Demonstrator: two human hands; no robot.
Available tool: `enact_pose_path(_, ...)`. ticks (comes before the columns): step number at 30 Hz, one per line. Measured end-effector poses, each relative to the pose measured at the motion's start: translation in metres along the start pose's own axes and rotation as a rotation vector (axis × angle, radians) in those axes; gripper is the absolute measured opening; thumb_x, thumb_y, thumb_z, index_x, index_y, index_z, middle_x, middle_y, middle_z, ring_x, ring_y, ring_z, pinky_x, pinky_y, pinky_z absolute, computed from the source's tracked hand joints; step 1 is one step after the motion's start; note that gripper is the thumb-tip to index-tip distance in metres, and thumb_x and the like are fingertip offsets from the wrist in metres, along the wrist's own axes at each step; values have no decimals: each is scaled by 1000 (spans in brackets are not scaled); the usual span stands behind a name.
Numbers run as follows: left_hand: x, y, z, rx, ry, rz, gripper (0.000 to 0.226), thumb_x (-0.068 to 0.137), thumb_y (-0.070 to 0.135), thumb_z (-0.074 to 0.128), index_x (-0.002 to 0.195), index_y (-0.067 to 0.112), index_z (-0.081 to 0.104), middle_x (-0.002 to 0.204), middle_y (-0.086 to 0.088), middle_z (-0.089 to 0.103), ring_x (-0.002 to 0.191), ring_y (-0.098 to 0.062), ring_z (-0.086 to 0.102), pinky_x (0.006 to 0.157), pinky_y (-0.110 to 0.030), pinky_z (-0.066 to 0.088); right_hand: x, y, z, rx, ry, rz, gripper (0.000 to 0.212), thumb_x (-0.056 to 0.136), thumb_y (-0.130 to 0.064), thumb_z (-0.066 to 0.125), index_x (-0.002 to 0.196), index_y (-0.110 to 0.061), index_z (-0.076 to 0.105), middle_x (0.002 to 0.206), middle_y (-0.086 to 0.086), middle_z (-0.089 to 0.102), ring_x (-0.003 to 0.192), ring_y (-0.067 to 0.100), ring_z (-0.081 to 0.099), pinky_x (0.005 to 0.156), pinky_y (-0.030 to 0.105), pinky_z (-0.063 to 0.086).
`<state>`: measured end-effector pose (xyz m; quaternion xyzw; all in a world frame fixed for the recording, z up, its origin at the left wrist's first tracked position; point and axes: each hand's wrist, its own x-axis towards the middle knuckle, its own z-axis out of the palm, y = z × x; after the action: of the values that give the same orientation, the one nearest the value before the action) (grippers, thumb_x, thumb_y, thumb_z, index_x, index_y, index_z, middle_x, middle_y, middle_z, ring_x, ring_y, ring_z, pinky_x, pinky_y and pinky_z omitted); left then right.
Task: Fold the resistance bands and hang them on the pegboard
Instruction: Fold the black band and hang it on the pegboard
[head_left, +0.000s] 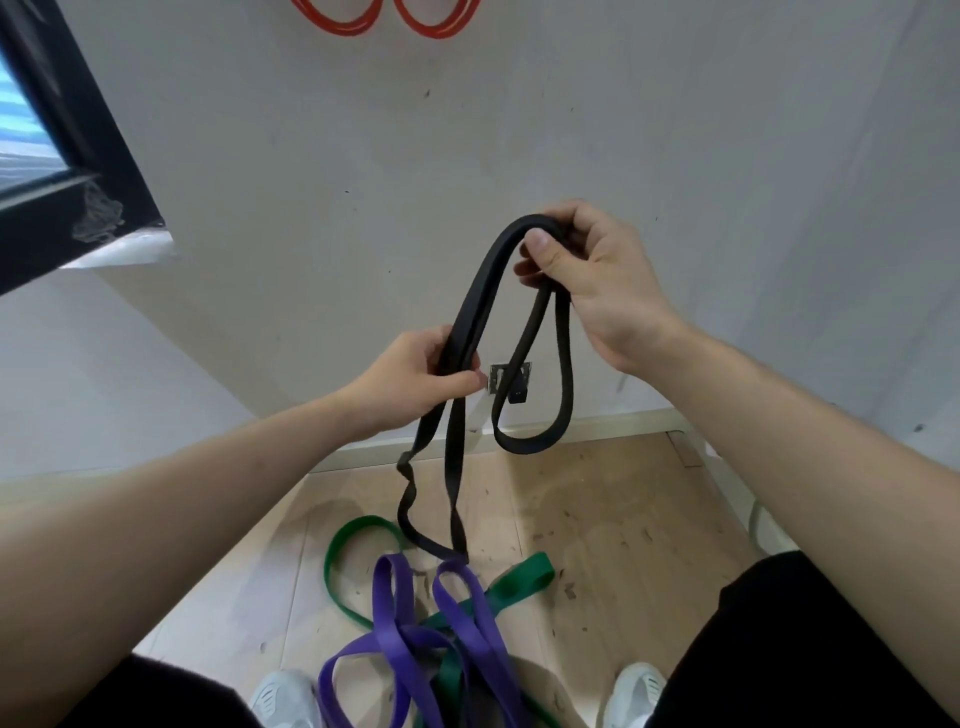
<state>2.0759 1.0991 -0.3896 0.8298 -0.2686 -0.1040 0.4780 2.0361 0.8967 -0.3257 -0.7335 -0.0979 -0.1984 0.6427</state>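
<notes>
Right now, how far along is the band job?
Done: red bands hang on the wall at the top edge. In hand: the black band, partly folded, pinched by the right grip up high and held by the left grip lower. Left: purple band and green band lie tangled on the floor.

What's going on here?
A person holds a long black rubber resistance band mid-fold: the right hand grips its bunched top bend, the left hand pinches two strands lower down, loops dangling. A purple flat rubber band and a green flat rubber band lie tangled on the wooden floor. Above, red looped bands hang on the white wall.
</notes>
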Motion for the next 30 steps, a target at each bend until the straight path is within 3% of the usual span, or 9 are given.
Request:
enact_pose_path(3, 2, 1, -6, -43, 18, -7, 14, 90, 19, 76, 99, 11, 69, 97, -14, 74, 91, -19, 72, 86, -32, 56, 4, 4, -11, -16, 35, 26, 9, 99, -7, 58, 107, -8, 62, 91, 3, 65, 80, 15, 69, 89, 39, 58)
enact_pose_path(8, 1, 2, -23, -107, 93, -26, 14, 86, 19, 80, 98, 14, 73, 97, -12, 76, 95, -22, 73, 96, -34, 54, 6, 23, -31, -45, 5, 160, 7, 101, -10, 55, 103, -14, 62, 91, 5, 63, 80, 15, 67, 89, 41, 56)
enact_pose_path(11, 1, 5, -31, -158, 166, -24, 13, 84, 16, 82, 95, 16, 75, 87, -7, 75, 84, -12, 70, 88, -28, 54, 5, 36, -42, -84, -56, 256, 7, 102, -11, 53, 105, -11, 60, 91, 6, 62, 84, 17, 66, 91, 41, 54)
enact_pose_path(14, 2, 12, -38, -240, 247, 6, 19, 83, 11, 81, 100, 16, 75, 83, -2, 75, 79, -12, 72, 85, -24, 54, 1, 49, -47, -196, -155, 325, 11, 102, -13, 55, 110, -8, 60, 93, 6, 67, 90, 18, 67, 93, 40, 49)
enact_pose_path(19, 0, 21, -42, -297, 319, 58, 21, 81, 10, 82, 99, 19, 78, 86, -4, 77, 87, -23, 75, 99, -43, 57, -6, 59, -39, -425, -429, 408, 19, 95, -19, 67, 112, -10, 67, 110, 10, 73, 107, 21, 69, 106, 41, 49)
enact_pose_path(23, -3, 30, -34, -299, 276, 102, 21, 81, 9, 82, 100, 16, 77, 90, -8, 77, 84, -22, 74, 97, -45, 57, -9, 56, -17, -435, -549, 401, 22, 92, -21, 72, 112, -14, 68, 112, 7, 74, 106, 21, 70, 104, 42, 52)
enact_pose_path(27, -3, 34, -29, -284, 245, 157, 21, 81, 6, 81, 99, 17, 77, 91, -3, 78, 85, -20, 73, 91, -35, 59, -7, 38, 5, -138, -433, 258, 28, 87, -18, 77, 113, -18, 68, 113, 10, 73, 106, 19, 69, 98, 36, 54)
enact_pose_path(30, -4, 35, -31, -284, 262, 183, 20, 83, 6, 80, 101, 14, 76, 90, -4, 78, 81, -18, 73, 85, -30, 58, -5, 24, 15, -41, -285, 130, 19, 88, -11, 75, 105, -18, 70, 101, 2, 75, 100, 13, 70, 96, 30, 54)
